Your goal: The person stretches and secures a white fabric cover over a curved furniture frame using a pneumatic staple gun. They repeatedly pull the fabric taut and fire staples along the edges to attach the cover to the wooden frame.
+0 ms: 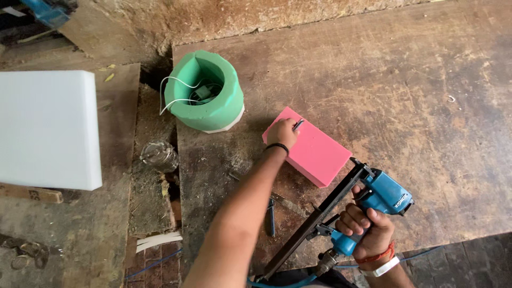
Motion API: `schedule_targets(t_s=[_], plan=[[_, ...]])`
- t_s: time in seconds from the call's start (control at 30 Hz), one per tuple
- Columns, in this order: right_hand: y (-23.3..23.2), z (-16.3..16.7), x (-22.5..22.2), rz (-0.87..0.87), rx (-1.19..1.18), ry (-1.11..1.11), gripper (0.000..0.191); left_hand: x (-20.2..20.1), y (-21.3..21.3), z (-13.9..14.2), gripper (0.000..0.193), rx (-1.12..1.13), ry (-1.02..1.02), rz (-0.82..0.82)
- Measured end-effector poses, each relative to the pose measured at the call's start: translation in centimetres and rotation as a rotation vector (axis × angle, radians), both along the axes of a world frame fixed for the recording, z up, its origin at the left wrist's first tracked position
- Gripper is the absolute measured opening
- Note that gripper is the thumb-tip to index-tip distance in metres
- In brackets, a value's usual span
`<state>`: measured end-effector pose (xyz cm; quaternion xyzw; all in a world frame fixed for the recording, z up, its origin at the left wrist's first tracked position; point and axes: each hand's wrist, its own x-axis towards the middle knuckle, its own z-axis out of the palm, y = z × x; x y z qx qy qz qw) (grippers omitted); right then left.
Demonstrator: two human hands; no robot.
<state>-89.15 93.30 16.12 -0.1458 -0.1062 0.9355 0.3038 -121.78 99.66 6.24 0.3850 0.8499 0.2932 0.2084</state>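
Left hand (281,133) pinches a small dark item, identity unclear, on pink foam block (312,149); right hand (368,226) grips blue pneumatic stapler (381,194); hose cut off.

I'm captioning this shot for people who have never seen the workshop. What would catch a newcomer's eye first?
Probably the pink block in the middle of the worn wooden bench, with the left hand resting on its far corner. Next, the blue staple gun gripped in the right hand, its nose at the block's near end. Behind sit a green foam tub and, far left, a white slab.
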Motion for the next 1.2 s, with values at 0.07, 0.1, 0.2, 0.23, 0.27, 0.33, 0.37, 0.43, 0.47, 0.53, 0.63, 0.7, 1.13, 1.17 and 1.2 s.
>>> schedule_targets(t_s=[0.07,0.1,0.2,0.23,0.27,0.33,0.37,0.43,0.47,0.53,0.63,0.7,1.13,1.17,1.2], plan=[[0.4,-0.2,0.0,0.012,-0.011,0.008,0.052,0.0,-1.5,2.4,0.022,0.029,-0.404,0.006],[0.8,-0.1,-0.1,0.033,-0.016,0.022,0.052,0.7,-3.2,3.9,0.022,0.163,-0.595,0.005],[2.3,0.0,-0.8,0.101,-0.004,0.05,0.05,5.1,-8.8,9.0,0.023,0.515,-1.036,-0.025],[2.9,-0.1,-1.2,0.123,0.018,0.055,0.05,6.8,-10.0,10.7,0.024,0.541,-0.978,-0.01],[3.5,-0.1,-1.6,0.151,0.038,0.067,0.049,8.6,-10.9,12.3,0.025,0.565,-0.913,0.01],[4.6,-0.5,-2.9,0.249,0.024,0.133,0.047,10.0,-11.9,14.9,0.028,0.584,-0.648,0.063],[5.1,-0.6,-3.0,0.302,0.022,0.156,0.046,11.2,-12.2,15.8,0.029,0.586,-0.46,0.104],[5.8,-1.0,-3.8,0.449,0.004,0.203,0.046,13.2,-13.5,17.0,0.032,0.588,-0.256,0.203],[6.0,-1.0,-4.2,0.533,-0.002,0.225,0.046,14.0,-14.4,17.3,0.033,0.603,-0.246,0.257],[6.0,-1.1,-5.0,0.661,0.004,0.273,0.048,15.4,-16.1,17.6,0.034,0.657,-0.338,0.413],[5.0,-0.9,-6.2,0.872,-0.03,0.356,0.046,17.7,-19.5,18.1,0.036,0.776,-0.466,0.691],[3.4,-0.6,-6.8,0.991,-0.067,0.391,0.045,19.5,-21.7,18.8,0.038,0.828,-0.304,0.806],[-18.0,2.3,-1.4,1.622,-0.142,0.342,0.044,39.5,-42.6,26.0,0.04,0.411,-0.052,1.293],[-19.9,2.4,-0.5,1.688,-0.188,0.359,0.044,41.6,-43.7,26.2,0.035,0.351,0.026,1.304],[-21.5,2.4,0.5,1.73,-0.182,0.33,0.045,43.8,-44.8,26.2,0.031,0.286,0.101,1.312]])
